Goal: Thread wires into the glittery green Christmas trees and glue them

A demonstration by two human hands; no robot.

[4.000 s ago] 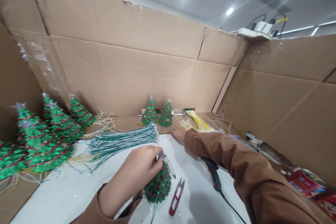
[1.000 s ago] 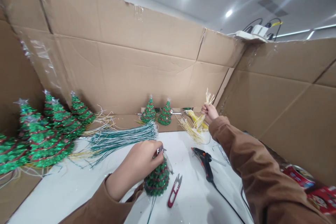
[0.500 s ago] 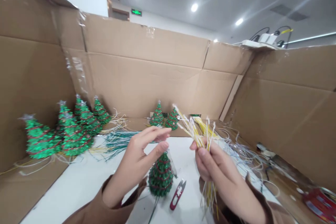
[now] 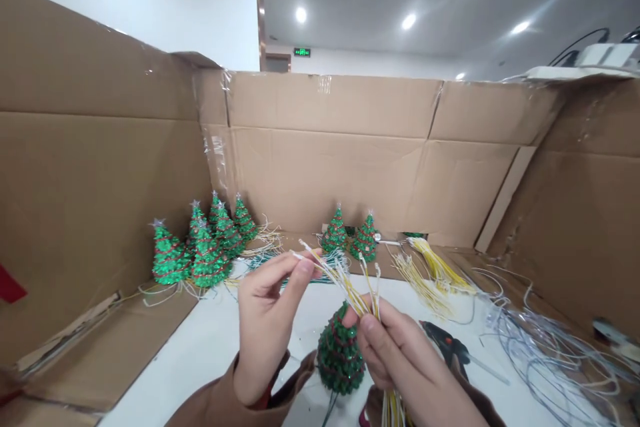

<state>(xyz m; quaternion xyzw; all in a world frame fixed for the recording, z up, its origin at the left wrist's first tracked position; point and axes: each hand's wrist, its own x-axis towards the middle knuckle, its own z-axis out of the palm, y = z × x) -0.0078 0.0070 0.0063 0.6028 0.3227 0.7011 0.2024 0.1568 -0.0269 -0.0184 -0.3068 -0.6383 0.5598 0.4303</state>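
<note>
My right hand (image 4: 407, 350) is closed around a bundle of thin yellow and white wires (image 4: 349, 285). Their pale tips fan out above the fingers, and the tails hang below the palm. Thumb and fingers of my left hand (image 4: 267, 310) pinch a few of these wires near their tips. Between and below my hands, a small green tinsel Christmas tree (image 4: 341, 361) with red garland stands on the white table, its top partly behind my right fingers. Wire trails from its base. Only a bit of the snips' dark red handle (image 4: 365, 417) shows beside my right sleeve.
Several finished trees (image 4: 207, 257) stand at the left, and two trees (image 4: 336, 230) are at the back. Yellow wire bundles (image 4: 440, 267), a black glue gun (image 4: 445, 340) and tangled pale wires (image 4: 545, 353) lie to the right. Cardboard walls (image 4: 325, 167) surround the table.
My left hand has come to the wire tips and pinched some of them; before, it was apart from the bundle. The view has swung to the right, bringing the glue gun into sight.
</note>
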